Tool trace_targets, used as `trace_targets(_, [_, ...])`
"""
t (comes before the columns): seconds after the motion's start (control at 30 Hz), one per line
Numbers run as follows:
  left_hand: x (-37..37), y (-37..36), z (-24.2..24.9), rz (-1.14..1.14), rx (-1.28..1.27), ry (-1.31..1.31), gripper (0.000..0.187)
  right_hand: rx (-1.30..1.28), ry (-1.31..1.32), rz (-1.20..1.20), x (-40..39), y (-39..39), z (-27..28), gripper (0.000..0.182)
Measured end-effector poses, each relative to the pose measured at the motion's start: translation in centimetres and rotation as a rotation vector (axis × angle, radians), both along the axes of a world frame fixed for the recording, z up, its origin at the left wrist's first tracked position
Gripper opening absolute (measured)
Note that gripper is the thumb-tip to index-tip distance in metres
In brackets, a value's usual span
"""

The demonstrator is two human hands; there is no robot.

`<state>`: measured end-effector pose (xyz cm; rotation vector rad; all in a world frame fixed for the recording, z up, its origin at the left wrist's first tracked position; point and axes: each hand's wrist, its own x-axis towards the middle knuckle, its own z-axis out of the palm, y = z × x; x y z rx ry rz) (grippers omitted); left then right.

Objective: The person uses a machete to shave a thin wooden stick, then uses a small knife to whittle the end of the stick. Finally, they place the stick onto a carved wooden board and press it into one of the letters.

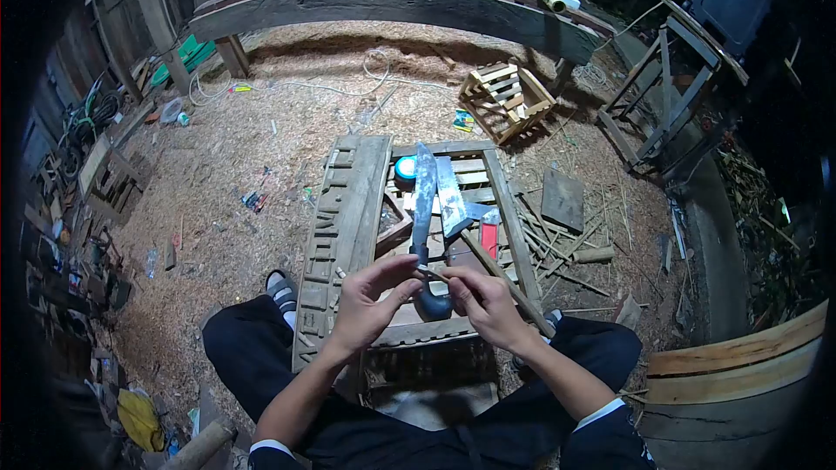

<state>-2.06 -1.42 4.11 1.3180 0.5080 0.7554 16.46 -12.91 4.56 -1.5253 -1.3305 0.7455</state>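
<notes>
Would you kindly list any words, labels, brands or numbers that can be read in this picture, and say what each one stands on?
No text can be read.
Carved wooden plank: raised shapes in rows that may be characters, too blurred to read.
Blue round tin: no legible label.
Small packets on the sawdust floor: print too small to read.
The left hand and right hand hold a thin stick, which bears no marking.

Thin short wooden stick [433,275], pale brown, held roughly level, slightly tilted toward 4 o'clock, just above the pallet's 6 o'clock edge.
</notes>
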Motion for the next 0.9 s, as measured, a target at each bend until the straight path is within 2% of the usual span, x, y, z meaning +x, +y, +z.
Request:
trace_targets(0.03, [-0.2, 0.0, 0.2, -0.011, 0.037, 0.084, 0.032, -0.003, 0.006, 0.008, 0.1, -0.1, -0.2, 0.022])
trace_targets(0.17, [-0.1, -0.6, -1.1, -0.053, 0.111, 0.072, 0.026, 0.005, -0.086, 0.045, 0.4, -0.6, 0.1, 0.026])
trace_targets(0.33, [0.0, -0.9, -0.6, -0.035, 0.088, 0.03, 0.024, 0.178, -0.217, 0.062, 0.6, -1.1, -0.1, 0.03])
trace_targets(0.43, [0.0, -1.2, -0.6, -0.025, 0.068, 0.011, 0.019, 0.197, -0.237, 0.071, 0.5, -1.5, -0.1, 0.031])
trace_targets(0.83, [0.9, -1.3, -1.5, 0.128, 0.117, 0.07, 0.02, -0.01, -0.025, 0.058, -0.5, -1.0, -0.1, 0.02])
trace_targets(0.9, [0.9, -1.1, -1.7, 0.209, 0.175, 0.073, 0.02, -0.035, 0.004, 0.056, -0.8, -1.1, 0.0, 0.022])
